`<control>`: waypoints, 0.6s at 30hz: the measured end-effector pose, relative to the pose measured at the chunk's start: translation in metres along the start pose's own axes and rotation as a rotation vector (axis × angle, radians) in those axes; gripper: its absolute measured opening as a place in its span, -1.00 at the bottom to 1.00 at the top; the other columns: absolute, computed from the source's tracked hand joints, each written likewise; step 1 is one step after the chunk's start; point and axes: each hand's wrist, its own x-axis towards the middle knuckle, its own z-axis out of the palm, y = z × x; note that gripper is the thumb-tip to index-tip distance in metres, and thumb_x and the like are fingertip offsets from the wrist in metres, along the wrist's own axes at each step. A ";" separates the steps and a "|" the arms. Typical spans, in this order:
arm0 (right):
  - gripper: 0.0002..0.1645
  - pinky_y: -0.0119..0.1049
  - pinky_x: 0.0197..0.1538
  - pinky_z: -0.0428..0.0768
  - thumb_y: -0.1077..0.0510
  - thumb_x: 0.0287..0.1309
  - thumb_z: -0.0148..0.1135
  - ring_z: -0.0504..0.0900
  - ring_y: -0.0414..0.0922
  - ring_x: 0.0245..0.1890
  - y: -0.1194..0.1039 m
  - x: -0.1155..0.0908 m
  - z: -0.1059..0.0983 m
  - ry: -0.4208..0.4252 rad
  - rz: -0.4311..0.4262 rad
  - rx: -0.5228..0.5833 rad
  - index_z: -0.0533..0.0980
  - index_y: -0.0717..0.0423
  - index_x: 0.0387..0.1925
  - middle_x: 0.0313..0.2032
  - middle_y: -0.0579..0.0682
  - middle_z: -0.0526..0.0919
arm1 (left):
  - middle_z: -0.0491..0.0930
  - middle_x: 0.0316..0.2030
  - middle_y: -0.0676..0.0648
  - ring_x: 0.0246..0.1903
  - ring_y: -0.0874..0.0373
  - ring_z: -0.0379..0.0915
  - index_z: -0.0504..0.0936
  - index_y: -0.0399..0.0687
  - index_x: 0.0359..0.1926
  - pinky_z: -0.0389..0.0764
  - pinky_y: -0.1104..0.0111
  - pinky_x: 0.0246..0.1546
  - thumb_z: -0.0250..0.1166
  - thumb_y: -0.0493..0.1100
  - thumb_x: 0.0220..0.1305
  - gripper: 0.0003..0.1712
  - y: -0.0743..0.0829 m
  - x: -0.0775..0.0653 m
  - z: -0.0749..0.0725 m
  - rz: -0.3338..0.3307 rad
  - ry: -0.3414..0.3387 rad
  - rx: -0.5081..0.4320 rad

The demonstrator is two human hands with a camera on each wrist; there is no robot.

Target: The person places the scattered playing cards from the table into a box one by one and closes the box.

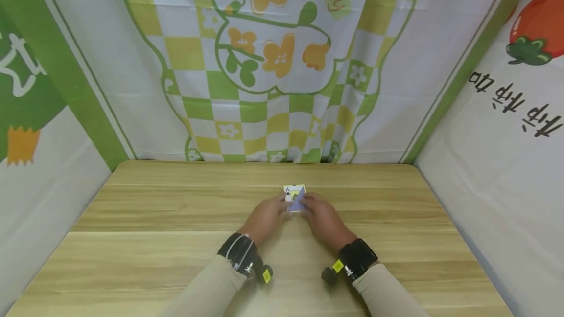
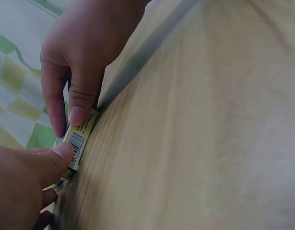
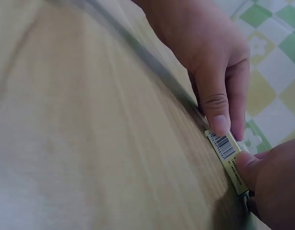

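Note:
A small playing card box (image 1: 289, 192) lies on the wooden table, an ace and a blue-violet triangle on its top face. My left hand (image 1: 266, 218) grips its left side and my right hand (image 1: 325, 219) its right side. In the left wrist view, both thumbs press the narrow yellowish side of the box (image 2: 76, 141), which carries a barcode. The right wrist view shows the same side of the box (image 3: 226, 151) between the two thumbs. Fingers behind the box are partly hidden.
The wooden table (image 1: 176, 199) runs back to a green, white and yellow checked curtain (image 1: 255, 111). White printed cloths hang at the left (image 1: 44, 199) and right (image 1: 498, 170). Black wrist straps with small cameras sit on both wrists.

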 end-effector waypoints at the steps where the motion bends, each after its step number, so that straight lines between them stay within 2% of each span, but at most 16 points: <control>1: -0.57 -0.01 0.36 0.44 0.24 0.37 0.23 0.51 0.09 0.28 0.002 0.002 0.000 0.005 0.003 0.000 0.53 0.24 0.23 0.27 0.16 0.52 | 0.40 0.38 -0.19 0.27 -0.15 0.46 0.66 0.02 0.19 0.45 0.04 0.30 0.32 0.00 0.36 -0.58 0.000 0.002 0.001 -0.008 -0.001 -0.002; 9: -0.56 0.00 0.37 0.43 0.22 0.37 0.24 0.49 0.09 0.30 0.004 0.008 -0.002 0.006 0.065 -0.015 0.54 0.23 0.24 0.29 0.12 0.52 | 0.40 0.36 -0.27 0.24 -0.22 0.47 0.64 -0.09 0.19 0.45 0.00 0.29 0.33 -0.07 0.36 -0.57 0.009 0.008 -0.001 -0.035 0.007 -0.041; 13: -0.56 0.01 0.37 0.42 0.24 0.36 0.24 0.48 0.10 0.31 0.002 0.008 -0.003 0.009 0.069 0.002 0.54 0.25 0.23 0.29 0.13 0.52 | 0.41 0.35 -0.27 0.24 -0.22 0.48 0.65 -0.10 0.18 0.45 0.00 0.29 0.33 -0.08 0.36 -0.58 0.008 0.009 -0.001 -0.030 0.011 -0.046; 16: -0.55 0.01 0.38 0.41 0.22 0.37 0.24 0.47 0.09 0.32 0.003 0.007 -0.004 -0.002 0.069 0.022 0.53 0.25 0.24 0.31 0.13 0.51 | 0.43 0.36 -0.21 0.27 -0.16 0.46 0.62 -0.04 0.24 0.45 0.01 0.30 0.32 -0.03 0.37 -0.54 0.001 0.008 -0.001 -0.050 -0.008 -0.104; 18: -0.55 -0.02 0.36 0.44 0.19 0.38 0.23 0.49 0.04 0.31 0.002 0.007 -0.006 -0.018 0.082 0.026 0.53 0.20 0.25 0.29 0.10 0.53 | 0.49 0.32 -0.17 0.25 -0.10 0.49 0.55 0.00 0.31 0.46 0.03 0.29 0.30 0.00 0.40 -0.49 -0.002 0.007 -0.006 -0.088 -0.019 -0.166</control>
